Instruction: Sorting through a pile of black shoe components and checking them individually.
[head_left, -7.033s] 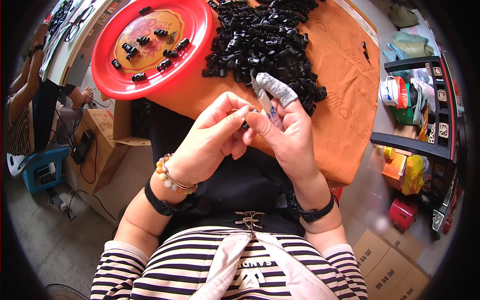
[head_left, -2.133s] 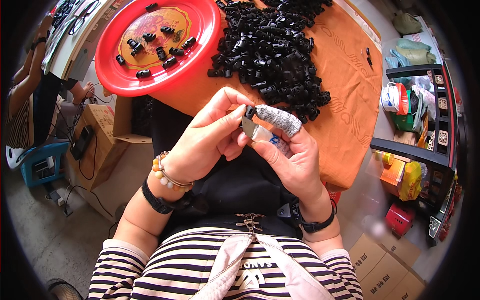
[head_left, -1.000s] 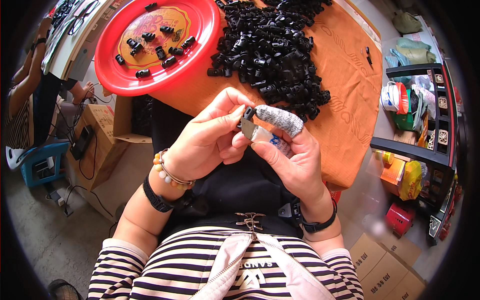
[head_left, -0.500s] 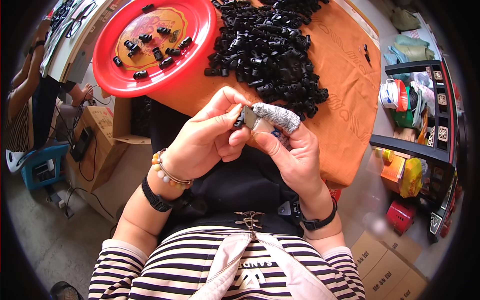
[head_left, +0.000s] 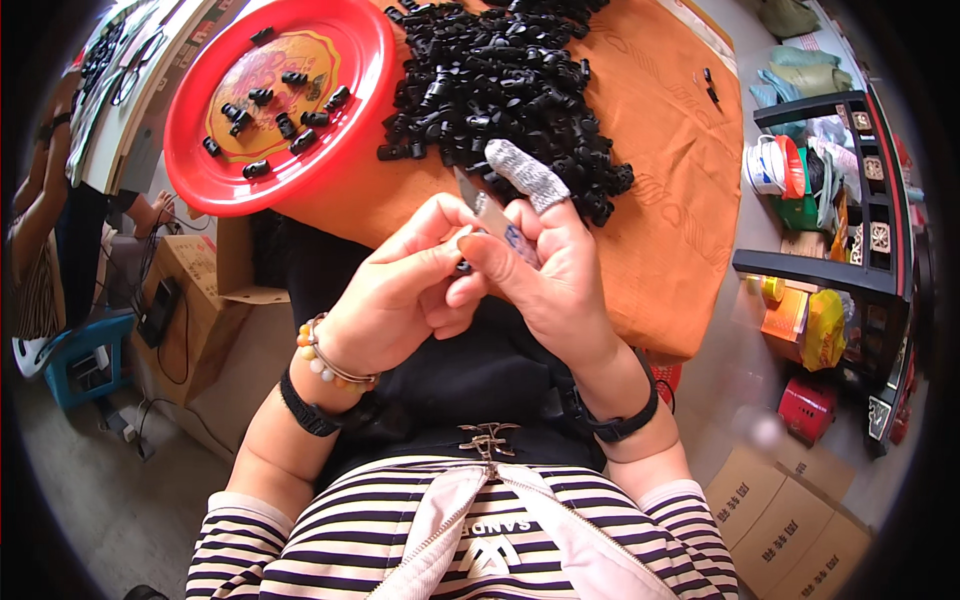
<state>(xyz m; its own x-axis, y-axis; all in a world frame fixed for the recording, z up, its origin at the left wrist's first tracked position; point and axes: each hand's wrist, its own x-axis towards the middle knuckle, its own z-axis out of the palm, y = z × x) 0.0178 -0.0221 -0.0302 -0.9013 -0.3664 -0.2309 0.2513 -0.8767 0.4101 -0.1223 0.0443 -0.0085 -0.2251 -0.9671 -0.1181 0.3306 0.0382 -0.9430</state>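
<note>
Close in front of me, both hands meet just off the near edge of the orange-covered table [head_left: 660, 250]. My left hand [head_left: 395, 290] is closed, pinching a small black plastic piece [head_left: 463, 267] that the fingers mostly hide. My right hand [head_left: 555, 285] grips a small flat metal blade [head_left: 489, 210] with a pale wrapped grip, its pointed tip facing up and away. A grey knitted finger cover [head_left: 527, 172] sits on the raised right index finger. The right thumb lies beside the black piece; whether it touches is unclear. Beyond the hands spreads a heap of black plastic pieces [head_left: 490, 90].
At the far left of the table, a round red tray [head_left: 200, 185] holds several black pieces. Two loose ones [head_left: 711, 85] lie far right. A cardboard box [head_left: 195, 285] and blue stool [head_left: 85, 360] stand left, near another person's arm [head_left: 45, 170]. Dark shelving [head_left: 830, 265] stands right.
The blade has left the black piece and now points upward. My right index finger has lifted off and straightened, while the right thumb has moved left to the black piece.
</note>
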